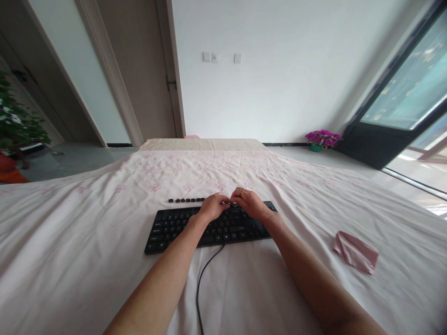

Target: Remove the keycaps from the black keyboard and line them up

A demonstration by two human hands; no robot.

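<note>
Black keyboard (225,230), hands (212,207) (252,204) near rear edge, cloth (87,232) around

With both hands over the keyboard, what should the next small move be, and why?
Probably a gentle pinch and lift at the back edge of the keyboard: the left hand and right hand come together there, and a row of small black pieces, apparently keycaps, lies on the cloth just behind. I can't tell whether either hand holds one.
</note>
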